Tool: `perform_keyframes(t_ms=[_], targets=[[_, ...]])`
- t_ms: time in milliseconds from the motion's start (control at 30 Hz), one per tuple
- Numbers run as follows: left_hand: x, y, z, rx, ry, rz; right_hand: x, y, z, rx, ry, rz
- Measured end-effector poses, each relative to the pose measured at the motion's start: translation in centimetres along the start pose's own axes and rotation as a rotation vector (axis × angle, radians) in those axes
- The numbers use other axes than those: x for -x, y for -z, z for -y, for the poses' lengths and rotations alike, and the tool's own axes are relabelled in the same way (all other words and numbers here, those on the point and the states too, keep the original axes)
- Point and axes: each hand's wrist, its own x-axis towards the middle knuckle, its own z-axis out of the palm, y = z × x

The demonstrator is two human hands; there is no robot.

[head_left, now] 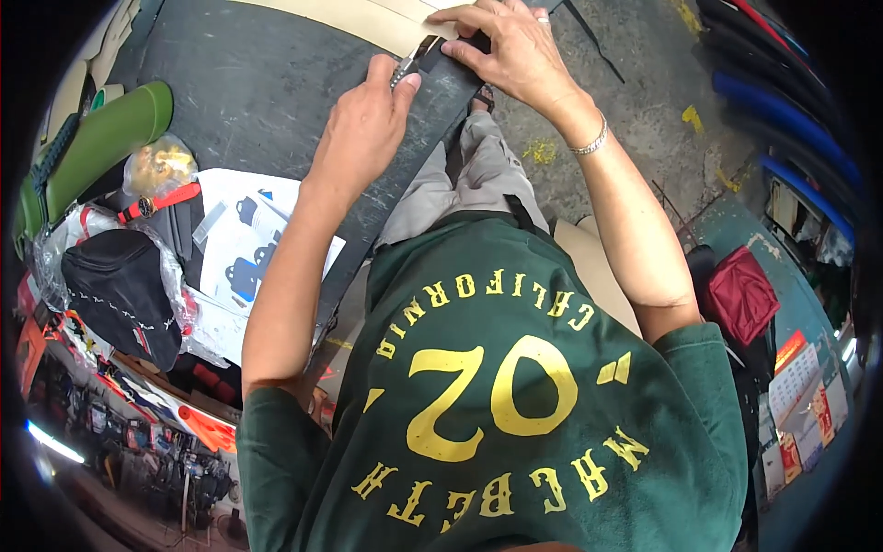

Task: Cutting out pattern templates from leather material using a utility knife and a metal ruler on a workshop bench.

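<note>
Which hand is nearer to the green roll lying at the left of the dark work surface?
Left. The left hand grips a small tool at the surface's edge, right of the green roll. The right hand presses a dark strip farther away.

Packages and printed sheets to the left of the hands, cartons far right

A white printed sheet (246, 241) with blue pictures lies below the left hand (363, 129); further left sit a clear bag of yellowish contents (158, 166) and a plastic-wrapped black bag (120, 290). Colourful cartons (802, 405) stand well below and right of the right hand (515, 51).

Green roll (97, 147) — black bagged cap (120, 290) — red pouch (740, 294)
</note>
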Motion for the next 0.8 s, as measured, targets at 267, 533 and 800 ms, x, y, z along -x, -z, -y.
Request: perform_keyframes(t_ms=[267,533,800], targets=[[-0.3,0.2,-0.9,-0.025,-0.031,-0.011,-0.1,-0.2,0.0,-0.019,-0.049,-0.032],[-0.4,0.2,-1.0,-0.042,-0.040,-0.019,0.0,-0.4,-0.1,-0.026,-0.051,-0.052],[-0.3,0.3,-1.3,-0.085,-0.068,-0.030,-0.1,-0.4,0.0,-0.039,-0.066,-0.059]])
